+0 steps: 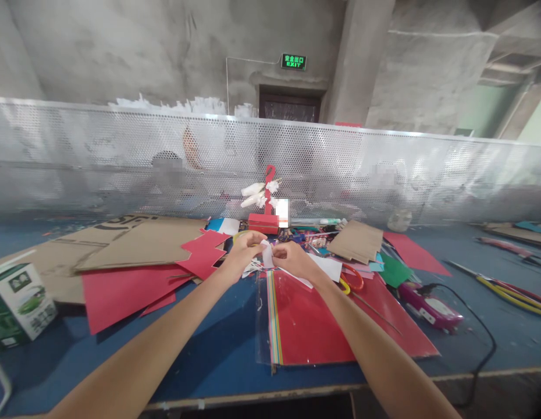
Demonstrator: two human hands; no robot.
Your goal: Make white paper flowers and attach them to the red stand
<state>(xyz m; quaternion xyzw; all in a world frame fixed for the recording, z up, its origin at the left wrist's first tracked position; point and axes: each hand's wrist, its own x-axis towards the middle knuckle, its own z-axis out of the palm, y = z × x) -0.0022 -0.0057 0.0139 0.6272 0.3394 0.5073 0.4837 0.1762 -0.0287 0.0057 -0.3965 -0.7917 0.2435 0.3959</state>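
Note:
Between my two hands, over the middle of the table, is a small strip of white paper [267, 254]. My left hand [248, 251] pinches it from the left, and my right hand [292, 259] grips its right side with curled fingers. Just below my left hand lie some thin white pieces [252, 267]. White sheets [326, 267] rest beside my right hand. Under my right forearm is a clear pack of red paper [314, 326] with coloured edges. Behind my hands stands a red paper piece with white flowers [262, 195] on a red box-like base [262, 223].
Brown cardboard [143, 241] and red paper [126, 291] cover the left side, near a green-white carton [24, 305]. To the right lie red-handled scissors [354, 279], a magenta device [431, 308] with a black cable, and yellow-handled scissors [510, 294]. A perforated metal screen [200, 157] borders the back.

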